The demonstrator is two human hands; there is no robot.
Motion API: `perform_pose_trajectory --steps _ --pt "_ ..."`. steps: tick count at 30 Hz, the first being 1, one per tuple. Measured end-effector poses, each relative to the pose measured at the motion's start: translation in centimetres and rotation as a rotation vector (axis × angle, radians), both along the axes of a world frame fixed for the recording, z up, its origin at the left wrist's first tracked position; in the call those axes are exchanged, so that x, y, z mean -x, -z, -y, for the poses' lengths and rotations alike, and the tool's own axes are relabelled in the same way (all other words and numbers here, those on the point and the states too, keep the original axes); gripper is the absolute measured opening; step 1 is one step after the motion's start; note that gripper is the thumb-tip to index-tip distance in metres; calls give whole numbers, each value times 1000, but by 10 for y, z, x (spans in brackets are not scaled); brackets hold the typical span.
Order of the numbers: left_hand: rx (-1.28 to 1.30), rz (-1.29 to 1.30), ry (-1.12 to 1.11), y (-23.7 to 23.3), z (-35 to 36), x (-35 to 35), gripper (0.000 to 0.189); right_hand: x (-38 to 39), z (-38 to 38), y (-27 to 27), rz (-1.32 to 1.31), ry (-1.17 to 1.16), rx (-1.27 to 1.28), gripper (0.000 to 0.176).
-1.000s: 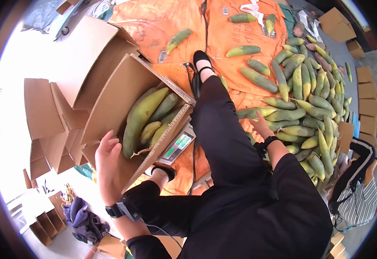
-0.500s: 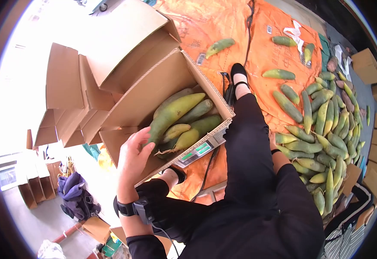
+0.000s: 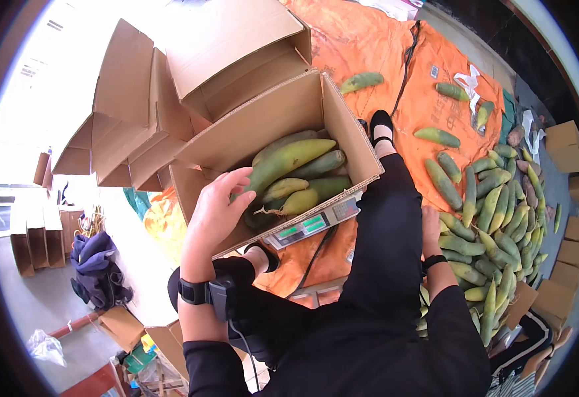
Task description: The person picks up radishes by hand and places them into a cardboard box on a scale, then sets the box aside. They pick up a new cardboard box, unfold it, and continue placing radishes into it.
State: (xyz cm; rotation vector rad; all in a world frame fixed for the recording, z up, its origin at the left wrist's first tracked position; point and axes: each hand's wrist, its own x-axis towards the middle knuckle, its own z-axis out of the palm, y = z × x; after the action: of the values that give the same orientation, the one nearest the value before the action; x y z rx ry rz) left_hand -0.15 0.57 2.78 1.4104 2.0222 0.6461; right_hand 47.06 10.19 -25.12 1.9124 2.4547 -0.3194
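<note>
An open cardboard box [image 3: 249, 126] holds several long green radishes [image 3: 289, 162] and rests on a scale [image 3: 312, 225] with lit green displays. My left hand [image 3: 220, 208] is over the box's near left side, at the end of the longest radish; its thumb and fingers are apart, and whether it touches that radish is unclear. Beside my right knee, my right hand [image 3: 430, 228] hangs next to a big pile of green radishes [image 3: 501, 225]. Its fingers are mostly hidden by the leg, so what it touches cannot be made out.
Empty cardboard boxes [image 3: 127, 126] stand at the upper left. An orange sheet [image 3: 349, 40] covers the floor, with a few loose radishes [image 3: 438, 137] and a white plastic bag [image 3: 468, 83] on it. More boxes [image 3: 565, 147] line the right side. A dark bundle of cloth [image 3: 97, 264] lies at the left.
The view has shifted, so the box and scale appear further right. My left hand's fingers have lifted slightly off the long radish's end. The radishes in the box look unchanged.
</note>
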Motion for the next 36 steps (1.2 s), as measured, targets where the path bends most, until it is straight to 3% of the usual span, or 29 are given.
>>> perform_pose_trajectory --steps 1,2,4,6,8,10,11,15,19,21,22,26,27,29,32,34,36 --pt "-8 8 -3 -1 0 1 40 -7 -6 -8 -200 61 -109 39" --pt "-16 16 -3 -1 2 2 40 -19 -16 -16 -192 63 -115 39" --pt "-31 36 5 -1 5 4 40 -42 -36 -32 -471 158 -264 50" --pt "-57 68 -29 2 7 6 40 -47 -49 -66 -564 227 -417 51" --pt "-80 102 -46 -1 7 5 38 -53 -62 -98 -840 343 -359 50" --pt "-87 102 -63 -4 7 3 38 -14 -60 -177 -1148 491 -268 49" --pt "-95 105 -56 -4 5 2 38 -18 -67 -190 -1069 403 -395 48" --pt "-205 109 -81 -3 7 3 37 22 -71 -272 -1489 301 -398 43" --pt "-322 57 -83 -18 4 -5 46 71 -62 -320 -1747 72 -311 40" --pt "-413 3 -32 -21 4 -7 64 104 -53 -331 -1959 -83 -86 44" --pt "-402 1 -35 -22 3 -9 64 119 -51 -328 -1960 -74 -75 44" --pt "-452 -96 59 -21 1 -16 77 187 -32 -310 -1998 -110 415 45" --pt "-406 -43 113 -19 1 -17 78 202 -25 -305 -2000 -98 422 45" --pt "-299 65 172 -16 0 -17 75 225 -12 -293 -1981 -36 728 44" --pt "-109 115 165 -20 4 -18 67 242 -6 -282 -1920 27 873 43" --pt "-148 174 151 -18 8 -17 62 238 -11 -280 -1866 52 894 43" --pt "-145 231 92 -20 9 -15 60 232 -19 -275 -1746 -53 557 40"
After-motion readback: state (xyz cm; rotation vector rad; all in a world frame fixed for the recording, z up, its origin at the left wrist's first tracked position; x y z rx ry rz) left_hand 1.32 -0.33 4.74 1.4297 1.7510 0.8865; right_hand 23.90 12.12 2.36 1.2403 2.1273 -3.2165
